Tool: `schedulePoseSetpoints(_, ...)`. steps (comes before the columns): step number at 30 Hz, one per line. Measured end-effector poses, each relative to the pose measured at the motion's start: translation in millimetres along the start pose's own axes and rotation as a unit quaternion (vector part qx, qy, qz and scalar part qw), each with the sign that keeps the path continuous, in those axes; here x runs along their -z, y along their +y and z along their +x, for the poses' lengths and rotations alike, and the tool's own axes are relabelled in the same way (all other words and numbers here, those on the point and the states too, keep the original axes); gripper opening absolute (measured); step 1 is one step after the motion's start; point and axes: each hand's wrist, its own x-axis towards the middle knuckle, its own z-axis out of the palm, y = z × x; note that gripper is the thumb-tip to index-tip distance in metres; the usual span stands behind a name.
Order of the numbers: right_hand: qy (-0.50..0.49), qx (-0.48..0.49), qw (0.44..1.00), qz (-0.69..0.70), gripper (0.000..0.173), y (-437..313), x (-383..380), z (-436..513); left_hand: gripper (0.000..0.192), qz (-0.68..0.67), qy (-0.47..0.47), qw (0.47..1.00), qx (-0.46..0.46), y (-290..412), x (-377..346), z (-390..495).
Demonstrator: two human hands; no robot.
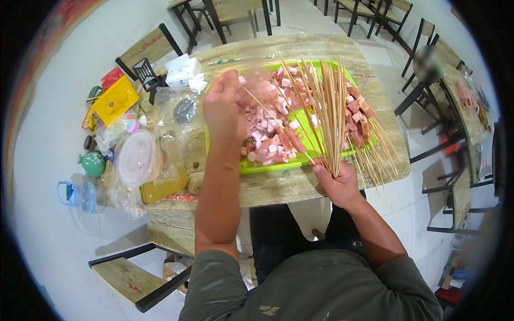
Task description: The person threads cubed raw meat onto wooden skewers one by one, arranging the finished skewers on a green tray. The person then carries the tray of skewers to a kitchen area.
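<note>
My left hand (225, 110) is raised over the left side of a lime-green plastic tray (265, 169), its fingers curled at a small pale cube of meat (241, 80) by the tip of a bamboo skewer. Lower on that slanting skewer sit reddish meat pieces (296, 140). My right hand (339, 182), at the tray's front edge, grips the skewer's lower end together with a thick bundle of bare bamboo skewers (330, 116) fanning upward. Cut cubes of pink and white meat (263, 130) heap in the tray. Loaded meat skewers (357, 114) lie at its right, sticks pointing toward me.
Left on the wooden table (361, 52) are a tissue box (182, 71), a yellow container (116, 100), clear plastic bags (168, 136), a round plastic lid (136, 157) and a green round object (92, 163). A blue-capped bottle (82, 196) stands beside them. Chairs (140, 277) surround the table.
</note>
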Motion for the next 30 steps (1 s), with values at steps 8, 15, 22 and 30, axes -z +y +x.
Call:
schedulePoseSetpoints(8, 0.042, -0.039, 0.998, 0.025, 0.015, 5.3, -6.0, -4.7, 0.024, 0.114, 0.027, 0.992, -0.054, -23.0, 8.7, 3.0)
schedulePoseSetpoints(15, 0.05, -0.066, 0.996, 0.024, 0.017, 15.5, 0.8, -6.9, 0.024, -0.092, -0.09, 0.988, 0.09, -14.8, 2.2, -4.4)
schedulePoseSetpoints(22, 0.061, -0.061, 0.996, 0.016, 0.018, 18.4, 3.0, -6.5, 0.022, -0.007, -0.076, 0.997, 0.004, -22.7, -1.8, -5.8)
schedulePoseSetpoints(30, 0.074, -0.056, 0.995, 0.025, 0.018, 14.2, 1.3, -8.8, 0.027, -0.014, -0.099, 0.995, -0.008, -29.6, -4.4, -9.0)
